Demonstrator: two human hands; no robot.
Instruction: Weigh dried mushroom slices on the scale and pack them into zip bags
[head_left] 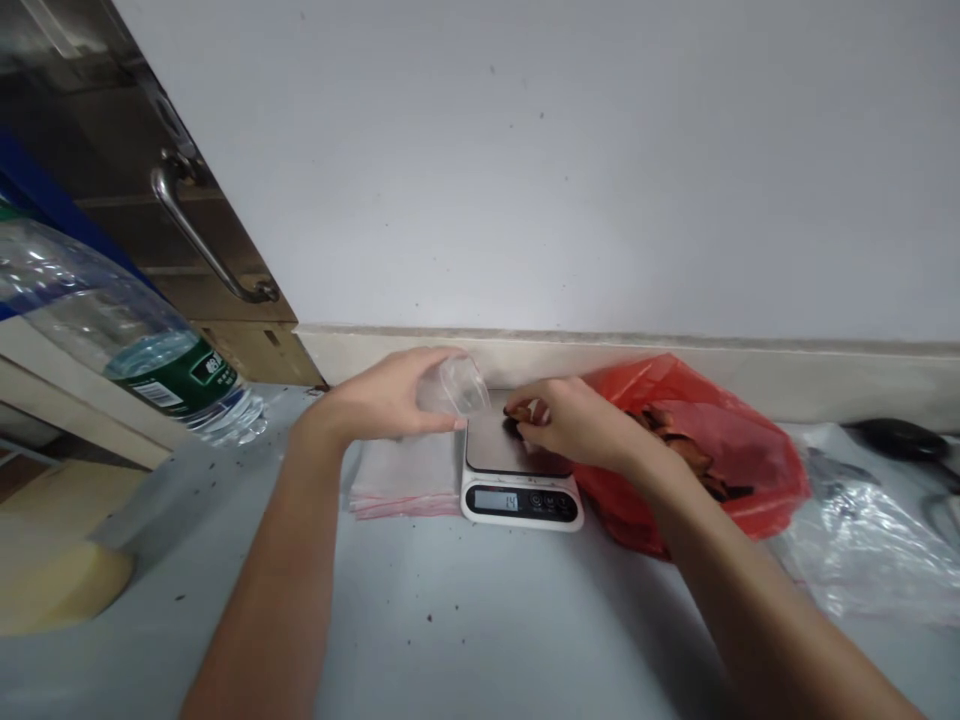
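Note:
My left hand (386,395) is closed on a small clear plastic bag (466,385), holding its mouth toward the scale. The thumb tip reaches the left edge of the weighing plate. Over that plate, my right hand (574,415) pinches a brown, dried-looking piece (516,413); the fingers partly hide it. The white kitchen scale (487,515) has a lit display. Beside it on the left lies a stack of clear zip bags (405,480) with red edges. A red plastic bag (667,375) sits open on the right, holding several similar brown pieces (688,455), partly behind my right forearm.
A large water bottle (165,350) stands at the left. A crumpled clear plastic bag (870,530) and a black object (900,438) lie at the far right. The wall (570,180) borders the grey table (420,650). A pale yellow rounded object (67,590) is at lower left.

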